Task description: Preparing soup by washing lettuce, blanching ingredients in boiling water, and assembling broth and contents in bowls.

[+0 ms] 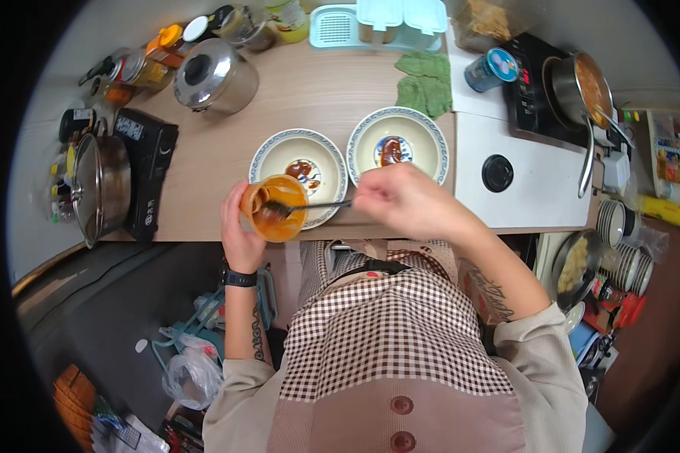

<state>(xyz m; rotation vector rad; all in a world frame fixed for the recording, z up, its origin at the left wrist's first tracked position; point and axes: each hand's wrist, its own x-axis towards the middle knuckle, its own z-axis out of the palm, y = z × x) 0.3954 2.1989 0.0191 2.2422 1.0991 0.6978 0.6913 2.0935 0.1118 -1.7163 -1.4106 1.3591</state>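
Observation:
My left hand (pixel 242 232) holds a plastic tub (pixel 277 226) tilted near the counter's front edge; orange-brown sauce coats its inside. My right hand (pixel 396 198), slightly blurred, grips the handle of a black spoon (pixel 317 205), whose bowl is inside the tub. Behind the tub stands a patterned ceramic bowl (pixel 269 150) with dark red-brown sauce at its bottom. A second such bowl (pixel 430 141), just right of it, holds a similar dollop, and my right hand is over its front edge.
A lidded steel pot (pixel 226 79) and several jars stand back left. At the left is a glass-lidded pot (pixel 107 181) beside a black stove (pixel 147 181). A green cloth (pixel 425 85) lies behind the bowls. At the right, a saucepan (pixel 569 90) of orange-brown food sits on an induction cooker (pixel 530 102), its handle jutting forward.

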